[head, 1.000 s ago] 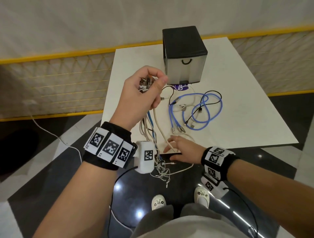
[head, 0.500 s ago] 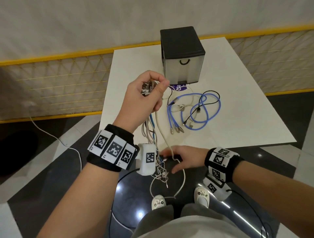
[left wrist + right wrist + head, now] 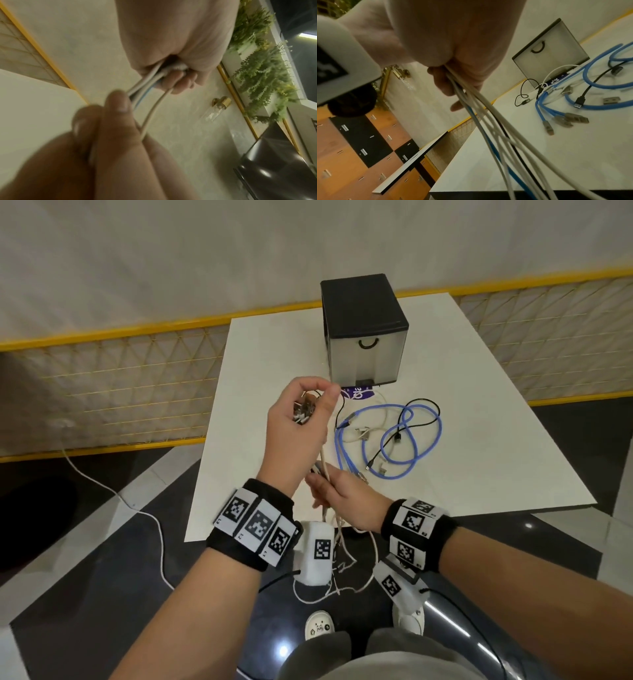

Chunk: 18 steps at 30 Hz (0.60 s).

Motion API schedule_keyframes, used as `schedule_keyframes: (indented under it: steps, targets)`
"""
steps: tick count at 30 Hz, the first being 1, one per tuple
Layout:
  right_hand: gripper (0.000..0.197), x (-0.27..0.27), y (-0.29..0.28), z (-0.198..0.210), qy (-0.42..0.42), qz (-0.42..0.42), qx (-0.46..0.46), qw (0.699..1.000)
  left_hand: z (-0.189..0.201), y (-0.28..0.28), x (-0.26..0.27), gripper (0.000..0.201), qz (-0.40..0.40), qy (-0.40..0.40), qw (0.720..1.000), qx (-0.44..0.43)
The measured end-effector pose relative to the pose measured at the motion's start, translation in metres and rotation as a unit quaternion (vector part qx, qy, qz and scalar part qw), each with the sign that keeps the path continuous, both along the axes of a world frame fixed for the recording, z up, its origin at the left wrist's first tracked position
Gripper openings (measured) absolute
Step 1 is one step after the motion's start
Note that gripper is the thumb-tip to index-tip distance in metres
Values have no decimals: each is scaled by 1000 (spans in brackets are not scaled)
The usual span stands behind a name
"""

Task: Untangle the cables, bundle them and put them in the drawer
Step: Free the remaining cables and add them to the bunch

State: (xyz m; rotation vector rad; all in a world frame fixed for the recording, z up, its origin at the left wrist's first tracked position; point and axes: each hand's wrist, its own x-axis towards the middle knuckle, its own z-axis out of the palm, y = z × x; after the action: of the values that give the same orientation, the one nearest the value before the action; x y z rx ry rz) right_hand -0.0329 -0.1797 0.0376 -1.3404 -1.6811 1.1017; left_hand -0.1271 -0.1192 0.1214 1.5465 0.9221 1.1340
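On the counter: white counter (image 3: 479, 446) carries a dark drawer box (image 3: 365, 330) and loose blue cable (image 3: 407, 436).
Room: pale wall, yellow-railed mesh fence (image 3: 102, 385), glossy dark floor.
Left hand (image 3: 298, 426): fisted round the cable bundle (image 3: 488, 121).
Right hand (image 3: 346, 494): pinching the bundle below.

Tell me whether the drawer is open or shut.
Shut. The drawer front sits flush within the black box frame, its handle untouched; no cables are inside yet.

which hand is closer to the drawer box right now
Left. The left hand grips cable ends raised just in front of the drawer box; the right hand holds the cables lower, near the table's front edge.
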Motion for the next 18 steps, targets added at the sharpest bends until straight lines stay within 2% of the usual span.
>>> schedule_keyframes:
  steps: [4, 7, 8, 10, 14, 16, 18]
  targets:
    - [25, 9, 1, -5, 32, -7, 7, 999, 6, 12, -7, 17, -65, 29, 997, 4]
    - [27, 16, 1, -4, 43, -8, -10, 999, 3, 10, -5, 9, -117, -57, 988, -81]
    - [27, 19, 0, -3, 48, -6, -15, 999, 2, 7, -2, 7, -120, -87, 983, -104]
    - [26, 24, -1, -3, 51, 6, -24, 998, -2, 5, 5, 14, -101, -107, 982, -120]
    - [19, 39, -2, 3, 2, 71, -39, 997, -10, 6, 19, 28, -74, -139, 976, -147]
    - [29, 54, 3, 1, -4, 80, -47, 996, -12, 6, 24, 19, -66, -133, 979, -141]
    - [35, 76, 15, -9, -17, 46, -42, 998, -15, 10, 24, 23, -57, -128, 981, -134]
